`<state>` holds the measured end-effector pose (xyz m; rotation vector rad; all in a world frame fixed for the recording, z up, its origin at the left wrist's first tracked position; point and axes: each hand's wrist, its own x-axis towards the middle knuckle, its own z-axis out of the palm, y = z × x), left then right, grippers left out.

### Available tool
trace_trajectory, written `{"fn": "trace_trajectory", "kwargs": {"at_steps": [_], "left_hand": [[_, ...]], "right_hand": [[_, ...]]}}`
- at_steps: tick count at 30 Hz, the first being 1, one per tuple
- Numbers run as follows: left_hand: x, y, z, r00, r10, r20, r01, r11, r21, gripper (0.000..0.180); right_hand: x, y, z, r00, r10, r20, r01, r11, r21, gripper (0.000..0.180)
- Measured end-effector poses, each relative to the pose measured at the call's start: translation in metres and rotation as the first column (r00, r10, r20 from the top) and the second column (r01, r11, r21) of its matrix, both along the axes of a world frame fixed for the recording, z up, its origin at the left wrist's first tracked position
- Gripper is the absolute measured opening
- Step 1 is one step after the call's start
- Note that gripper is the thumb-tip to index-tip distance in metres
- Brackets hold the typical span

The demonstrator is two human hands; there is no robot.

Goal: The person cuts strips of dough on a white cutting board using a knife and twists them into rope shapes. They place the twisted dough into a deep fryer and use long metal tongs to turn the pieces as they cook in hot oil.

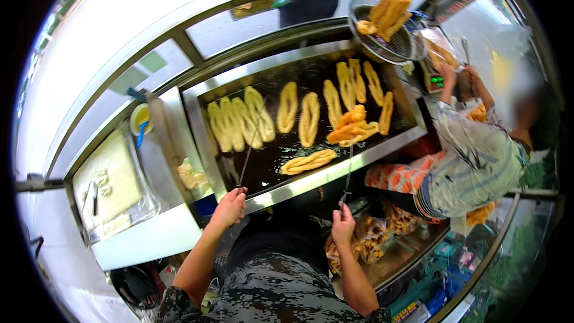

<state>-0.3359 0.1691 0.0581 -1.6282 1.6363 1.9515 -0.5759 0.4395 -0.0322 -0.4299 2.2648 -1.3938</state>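
Note:
My left hand (pixel 229 208) is closed round the handle of a long thin metal rod (pixel 246 164), which reaches over the pan to the pale dough sticks (pixel 230 122) at its left. In my right hand (pixel 343 225) is a second metal rod (pixel 348 173). Its far end meets the browner fried dough sticks (pixel 348 127) right of the middle. The wide rectangular frying pan (pixel 197 116) holds dark oil with several long dough sticks floating apart. One dough stick (pixel 308 161) lies crosswise near the front edge.
A wire basket (pixel 399 52) of fried dough sticks stands at the far right corner. Beside it, another person (pixel 472 167) handles a bag (pixel 439 48). At left are a dough board (pixel 110 173) with a knife (pixel 95 198) and a yellow bowl (pixel 141 118). Bagged food (pixel 373 239) sits lower right.

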Motion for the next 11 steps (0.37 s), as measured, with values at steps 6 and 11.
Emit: {"fn": "trace_trajectory", "kwargs": {"at_steps": [6, 11], "left_hand": [[0.026, 0.015, 0.014, 0.978, -0.075, 0.197, 0.116, 0.972, -0.206, 0.034], [0.058, 0.033, -0.044, 0.899, -0.232, 0.372, 0.393, 0.802, -0.45, 0.038]], "right_hand": [[0.001, 0.0, -0.012, 0.997, -0.004, 0.072, 0.011, 0.996, -0.084, 0.035], [-0.002, -0.003, -0.012, 0.996, 0.026, 0.082, -0.019, 0.996, -0.083, 0.036]]}}
